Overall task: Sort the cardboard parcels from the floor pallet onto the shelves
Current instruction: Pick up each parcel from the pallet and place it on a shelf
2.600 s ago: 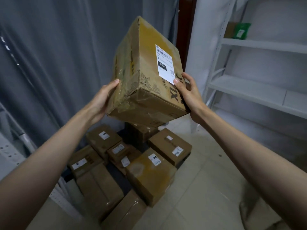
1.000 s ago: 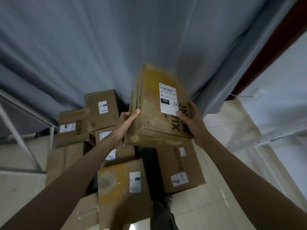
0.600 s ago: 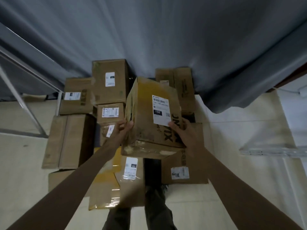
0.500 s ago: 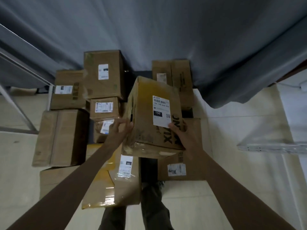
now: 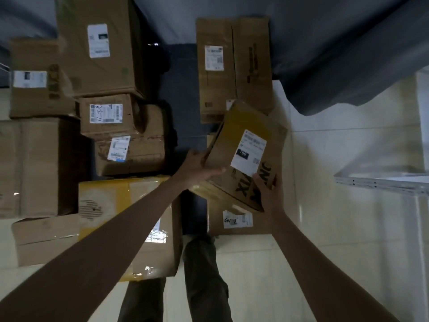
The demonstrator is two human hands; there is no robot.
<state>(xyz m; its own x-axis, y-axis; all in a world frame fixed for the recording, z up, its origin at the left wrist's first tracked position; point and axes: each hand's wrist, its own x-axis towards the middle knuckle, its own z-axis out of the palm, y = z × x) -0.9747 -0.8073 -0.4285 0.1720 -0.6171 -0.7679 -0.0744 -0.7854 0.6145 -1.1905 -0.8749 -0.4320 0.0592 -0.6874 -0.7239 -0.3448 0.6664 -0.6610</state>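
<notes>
parcels (image 5: 99, 47) crowd left, tiled floor (image 5: 336, 159) open right

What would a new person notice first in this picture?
First, the tilted cardboard parcel at the centre, held between the left hand and the right hand, its white label facing up. Next, the many parcels crowded on the floor to the left, such as the yellow-taped box.

Parcel layout on the floor pallet (image 5: 180, 94)

Held parcel (image 5: 246, 156) sits tilted over the pallet's right edge, above a lower parcel (image 5: 236, 225); stacked parcels (image 5: 99, 47) fill the left side.
</notes>
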